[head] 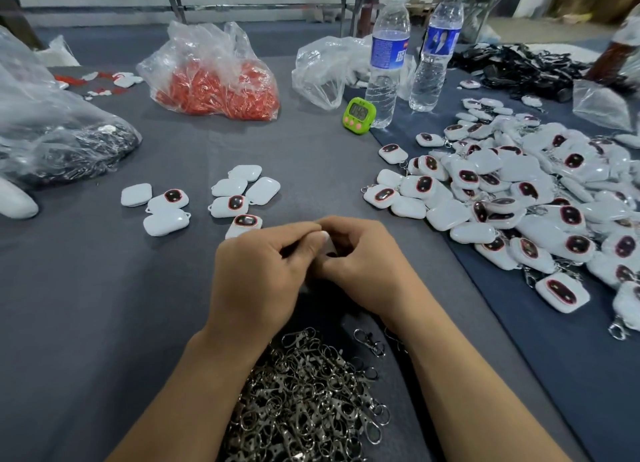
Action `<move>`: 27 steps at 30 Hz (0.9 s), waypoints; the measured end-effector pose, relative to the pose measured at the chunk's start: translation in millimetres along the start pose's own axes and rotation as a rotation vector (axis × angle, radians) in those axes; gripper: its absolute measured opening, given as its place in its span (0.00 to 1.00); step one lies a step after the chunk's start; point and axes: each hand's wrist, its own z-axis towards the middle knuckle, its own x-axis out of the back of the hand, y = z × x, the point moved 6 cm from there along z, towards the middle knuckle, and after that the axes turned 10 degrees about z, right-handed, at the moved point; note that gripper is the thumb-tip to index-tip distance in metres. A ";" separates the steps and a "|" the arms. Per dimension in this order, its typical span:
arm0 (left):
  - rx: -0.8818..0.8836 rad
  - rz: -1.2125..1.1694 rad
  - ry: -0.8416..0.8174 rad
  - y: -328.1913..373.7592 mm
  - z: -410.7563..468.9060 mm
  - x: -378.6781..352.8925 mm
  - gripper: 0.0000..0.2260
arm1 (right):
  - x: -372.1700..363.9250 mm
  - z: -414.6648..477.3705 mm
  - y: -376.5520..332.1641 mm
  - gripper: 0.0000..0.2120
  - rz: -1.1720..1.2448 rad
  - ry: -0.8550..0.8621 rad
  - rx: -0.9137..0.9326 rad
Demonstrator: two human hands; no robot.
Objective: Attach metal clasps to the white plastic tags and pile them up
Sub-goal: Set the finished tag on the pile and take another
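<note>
Both curled, my left hand (256,271) and right hand (363,264) pinch one tag (326,242); I'd keep it steady, then feed the three o'clock pile (519,198).

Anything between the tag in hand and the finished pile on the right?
Nothing visible. The left hand and right hand pinch the tag at centre; the pile lies to their right, only bare cloth between. Bottles and timer stand farther back, off that path.
</note>
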 end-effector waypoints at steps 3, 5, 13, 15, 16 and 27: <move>0.061 0.071 0.059 -6.3 -1.1 1.4 0.07 | 6.3 0.9 5.2 0.09 0.040 0.111 -0.036; 0.113 0.086 0.027 -11.5 1.4 4.5 0.05 | 12.5 1.2 8.8 0.06 0.142 0.228 -0.088; -0.104 0.186 -0.949 12.3 -15.7 -37.4 0.22 | 23.5 1.1 10.8 0.04 0.502 0.345 -0.222; -0.156 0.120 -0.996 23.9 -23.8 -45.0 0.21 | 24.2 0.6 10.5 0.04 0.525 0.345 -0.222; -0.145 0.077 -0.986 26.2 -25.1 -47.4 0.18 | 24.7 0.4 10.0 0.04 0.540 0.344 -0.218; 0.084 0.015 -0.400 -0.1 -8.8 -30.5 0.02 | 22.8 -0.2 6.1 0.06 0.611 0.324 -0.192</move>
